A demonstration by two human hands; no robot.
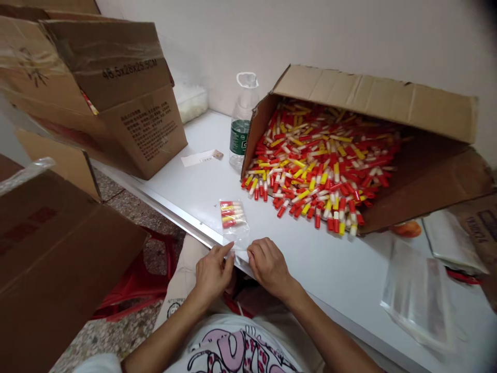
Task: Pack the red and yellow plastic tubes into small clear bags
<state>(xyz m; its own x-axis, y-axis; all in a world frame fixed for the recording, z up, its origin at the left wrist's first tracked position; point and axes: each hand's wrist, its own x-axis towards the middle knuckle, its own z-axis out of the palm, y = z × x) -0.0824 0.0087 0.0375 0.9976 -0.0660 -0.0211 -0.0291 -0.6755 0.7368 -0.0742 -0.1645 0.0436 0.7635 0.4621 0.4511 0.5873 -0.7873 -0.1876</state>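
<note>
At six o'clock, left hand [215, 270] and right hand [268, 263] seemed clamped on the bag [236, 233]; closing, apparently underway, needed even pressing.

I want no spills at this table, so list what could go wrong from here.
1. The small clear bag lies beside the table edge, near the left grip and right grip; a careless tug might pull it off.
2. Loose red, yellow and white pieces spread from the open box onto the table; a bump could scatter more.
3. The bottle stands close by that box, so shifting the box might topple it.
</note>
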